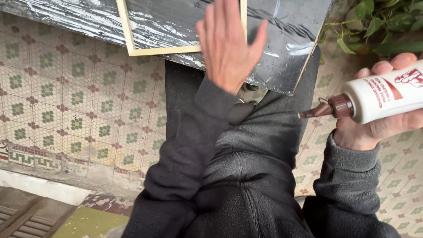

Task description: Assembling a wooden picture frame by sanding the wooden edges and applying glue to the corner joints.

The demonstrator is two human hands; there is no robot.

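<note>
**Flat hand on a dark board, glue bottle held alongside**

Fingers (pixel 220 22) of the left hand (pixel 229 48) are stretched straight and close together, palm down, lying flat on a dark board (pixel 282 39) streaked with white; the fingertips run out of view at the top edge. They grip nothing. Under and beside this hand lies one pale wooden frame (pixel 128 35), resting on the board, with its corner showing at lower left.

Over on the right, the right hand (pixel 374 128) is wrapped around one white glue bottle (pixel 387 97), its fingers curled firmly about the body, fingertips showing above it and the thumb below. The bottle lies nearly sideways, and its brown nozzle (pixel 324 110) points left towards the board, stopping short of the edge without touching it.

The board rests across the person's lap, over dark trousers (pixel 185 92). Both arms wear dark grey fleece sleeves (pixel 189 150), which fill the lower middle of the view. Nothing lies between nozzle and board.

Below is a floor (pixel 66 101) of small tiles patterned with green and red flowers. One leafy green plant (pixel 379 26) sits at the upper right corner.
</note>
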